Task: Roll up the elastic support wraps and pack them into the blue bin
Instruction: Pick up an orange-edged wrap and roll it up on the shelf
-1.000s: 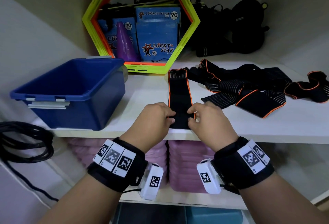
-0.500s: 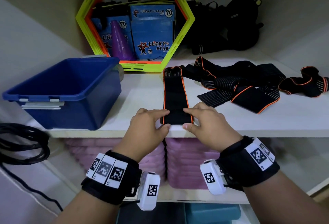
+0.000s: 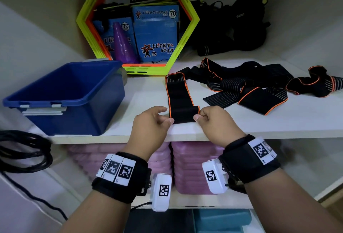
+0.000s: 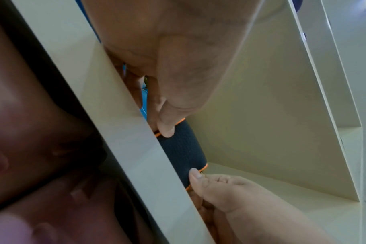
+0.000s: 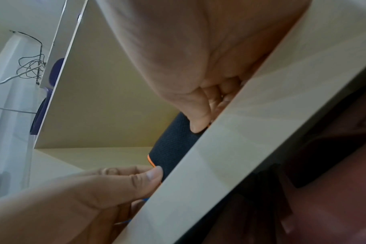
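Observation:
A black elastic wrap with orange trim (image 3: 179, 95) lies lengthwise on the white shelf (image 3: 278, 123). Its near end is curled up into a small fold at the shelf's front edge. My left hand (image 3: 167, 116) pinches the left corner of that end and my right hand (image 3: 199, 114) pinches the right corner. The left wrist view shows my left thumb (image 4: 166, 130) on the rounded wrap (image 4: 182, 148). The right wrist view shows my right thumb (image 5: 198, 126) on the wrap (image 5: 173, 148). The blue bin (image 3: 61, 101) stands on the shelf to the left with nothing visible inside.
A loose pile of black wraps (image 3: 246, 88) and one more wrap (image 3: 315, 84) lie at the right. A yellow-green hexagon frame (image 3: 187, 41) with blue boxes and black gear stands at the back. Pink blocks (image 3: 193, 168) fill the lower shelf. Black cables (image 3: 24, 151) hang at left.
My fingers lay flat over the wrap's near end; now both hands have shifted outward to pinch its two corners, and the end has curled upward.

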A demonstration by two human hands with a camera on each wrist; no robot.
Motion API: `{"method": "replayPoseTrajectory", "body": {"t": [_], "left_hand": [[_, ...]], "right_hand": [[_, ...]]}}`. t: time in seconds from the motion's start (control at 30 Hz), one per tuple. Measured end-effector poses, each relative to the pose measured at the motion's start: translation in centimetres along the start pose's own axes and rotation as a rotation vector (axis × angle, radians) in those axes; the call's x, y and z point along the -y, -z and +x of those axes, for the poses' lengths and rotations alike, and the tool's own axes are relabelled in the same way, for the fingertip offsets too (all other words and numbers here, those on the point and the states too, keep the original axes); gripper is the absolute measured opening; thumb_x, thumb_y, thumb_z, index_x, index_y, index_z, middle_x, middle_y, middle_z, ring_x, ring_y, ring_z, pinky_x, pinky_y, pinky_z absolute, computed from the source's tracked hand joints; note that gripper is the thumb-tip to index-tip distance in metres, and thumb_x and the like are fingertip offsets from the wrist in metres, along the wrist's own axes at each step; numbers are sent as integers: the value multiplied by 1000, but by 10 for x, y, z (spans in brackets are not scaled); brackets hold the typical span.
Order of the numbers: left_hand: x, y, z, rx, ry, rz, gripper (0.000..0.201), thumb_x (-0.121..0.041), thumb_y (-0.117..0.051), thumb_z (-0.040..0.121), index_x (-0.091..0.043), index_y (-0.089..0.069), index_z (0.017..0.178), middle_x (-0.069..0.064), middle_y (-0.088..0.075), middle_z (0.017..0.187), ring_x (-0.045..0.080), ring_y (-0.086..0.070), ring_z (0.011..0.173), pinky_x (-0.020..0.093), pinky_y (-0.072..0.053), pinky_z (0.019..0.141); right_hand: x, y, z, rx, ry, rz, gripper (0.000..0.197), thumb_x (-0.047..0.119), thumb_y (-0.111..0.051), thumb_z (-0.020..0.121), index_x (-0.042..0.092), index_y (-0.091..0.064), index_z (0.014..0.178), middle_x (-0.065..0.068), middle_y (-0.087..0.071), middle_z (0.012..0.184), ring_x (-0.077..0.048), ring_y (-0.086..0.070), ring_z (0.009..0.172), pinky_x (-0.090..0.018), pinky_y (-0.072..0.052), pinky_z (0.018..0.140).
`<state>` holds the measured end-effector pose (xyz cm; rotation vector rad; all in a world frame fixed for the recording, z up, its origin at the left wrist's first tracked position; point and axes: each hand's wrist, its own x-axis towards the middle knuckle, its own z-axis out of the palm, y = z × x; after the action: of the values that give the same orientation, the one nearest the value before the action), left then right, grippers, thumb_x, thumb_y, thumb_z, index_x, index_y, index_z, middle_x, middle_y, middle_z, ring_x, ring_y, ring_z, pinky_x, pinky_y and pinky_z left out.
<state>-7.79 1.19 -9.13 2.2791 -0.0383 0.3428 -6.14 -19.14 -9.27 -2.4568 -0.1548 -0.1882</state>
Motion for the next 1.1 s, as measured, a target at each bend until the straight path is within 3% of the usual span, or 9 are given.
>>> {"method": "replayPoseTrajectory", "body": {"t": [0.13,0.27,0.37,0.53,0.63,0.7,0.97,1.03,1.1], "left_hand": [[-2,1,2,-26,80,-118,20,-34,-74,87,-24,-66,103,-9,-75,74,-4,-64,81,16,-42,66],[-3,2,2,-42,97,-160,17,-34,-75,86,-23,-63,92,-3,-73,68,-1,-63,66,21,-41,61],[-3,0,2,-47,92,-133,15,-33,-74,87,-24,-63,89,-2,-72,65,-2,-60,57,20,-38,57],[-2,-1,1,-30,35,-128,7,-28,-73,88,-24,-67,87,1,-71,64,-3,-61,63,8,-38,56],[-2,-2,0,-31,-5,-141,5,-27,-75,87,-26,-70,88,-1,-70,64,-4,-61,63,9,-40,60],[-1,-3,1,-41,-27,-170,6,-26,-76,86,-28,-72,90,-1,-70,67,3,-64,67,15,-46,66],[-2,-3,4,-45,-118,-107,10,-25,-74,88,-29,-77,97,-8,-71,70,4,-65,71,17,-50,72],[-4,-2,3,-39,-149,-76,10,-24,-71,91,-26,-78,97,-13,-70,71,0,-63,71,12,-47,71],[-3,-2,3,-14,-213,9,14,-24,-64,96,-22,-78,96,-15,-69,77,0,-62,76,15,-47,77]], "right_hand": [[3,-2,0,-38,-18,27,53,39,-51,100,16,-38,54,2,-41,52,-25,-44,59,-35,-37,63],[8,-2,-2,-50,-48,50,61,41,-52,98,15,-31,47,0,-34,46,-26,-40,54,-33,-32,58],[9,-2,-1,-43,-72,53,60,42,-56,94,13,-35,45,-2,-37,46,-29,-46,57,-38,-40,60],[10,0,-4,-47,-61,59,47,41,-58,92,5,-52,62,-9,-58,61,-31,-59,71,-45,-53,75],[8,-1,-10,-80,-64,134,23,38,-63,91,18,-55,99,5,-66,75,-21,-64,84,-40,-51,84],[8,0,-14,-75,-51,163,26,34,-64,91,25,-50,112,8,-67,77,-18,-64,88,-39,-49,86],[8,2,-18,-78,-21,157,12,28,-63,93,27,-61,105,6,-66,72,-15,-63,82,-38,-50,83],[7,0,-18,-83,-15,132,13,29,-61,94,27,-62,108,7,-68,78,-17,-64,85,-39,-50,84],[5,-4,-19,-100,13,64,19,27,-56,97,25,-65,113,3,-71,92,-22,-64,94,-41,-50,87]]}}
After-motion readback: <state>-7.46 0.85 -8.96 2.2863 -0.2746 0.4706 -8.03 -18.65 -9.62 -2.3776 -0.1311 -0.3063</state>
